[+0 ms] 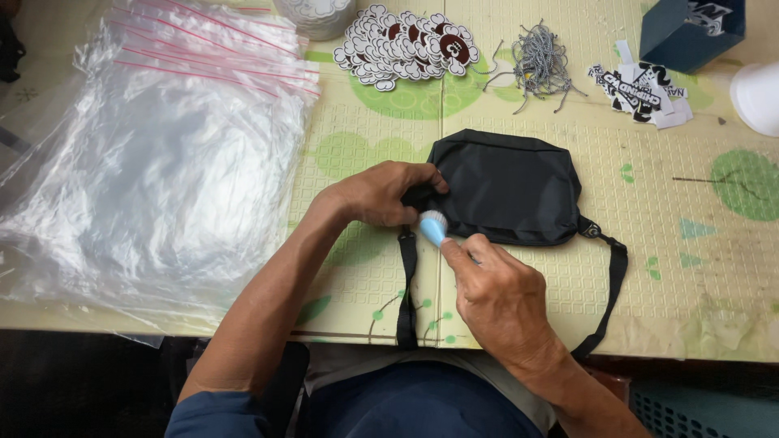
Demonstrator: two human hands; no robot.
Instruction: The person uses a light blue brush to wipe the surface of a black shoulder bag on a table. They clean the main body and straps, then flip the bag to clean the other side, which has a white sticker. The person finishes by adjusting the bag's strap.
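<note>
A small black fabric bag lies flat on a pale patterned mat, its black strap looping off the table's front edge. My left hand pinches the bag's left edge and holds it down. My right hand grips a light blue brush with white bristles, its head touching the bag's lower left corner beside my left fingers.
A stack of clear zip bags with pink seals covers the left side. At the back lie a heap of round white and brown tags, a bundle of grey strings, black and white labels, a dark blue box and a white cup.
</note>
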